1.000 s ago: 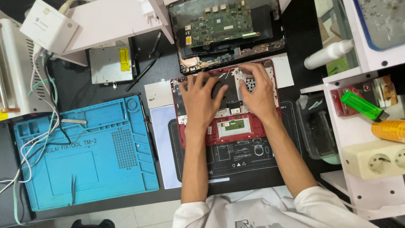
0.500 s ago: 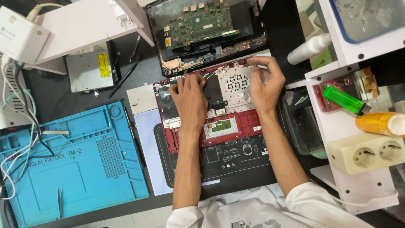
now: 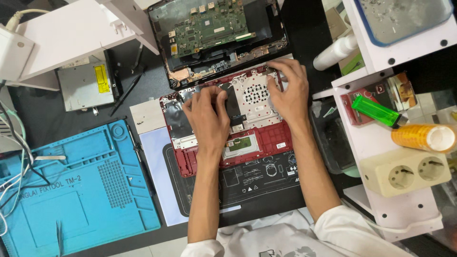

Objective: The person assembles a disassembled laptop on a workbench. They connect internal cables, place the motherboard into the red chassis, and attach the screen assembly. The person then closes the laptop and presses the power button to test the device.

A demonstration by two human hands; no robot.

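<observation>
A red laptop bottom case (image 3: 266,138) lies open on a black mat (image 3: 257,183) in front of me. My left hand (image 3: 207,116) rests on its upper left part, fingers bent over a dark component. My right hand (image 3: 288,88) presses on the upper right corner, beside a perforated silver plate (image 3: 254,95). Whether either hand grips a small part I cannot tell. Behind the case lies another opened laptop shell with a green circuit board (image 3: 209,26).
A blue silicone repair mat (image 3: 71,185) lies at left with tweezers on it. A silver drive (image 3: 85,85) sits behind it. At right, a white shelf (image 3: 381,138) carries a green lighter (image 3: 376,110), an orange tape roll (image 3: 419,138) and a power strip (image 3: 404,171).
Both hands have spread apart on the red case; the right hand moved toward its upper right corner. The camera view has shifted, so everything sits further left and lower.
</observation>
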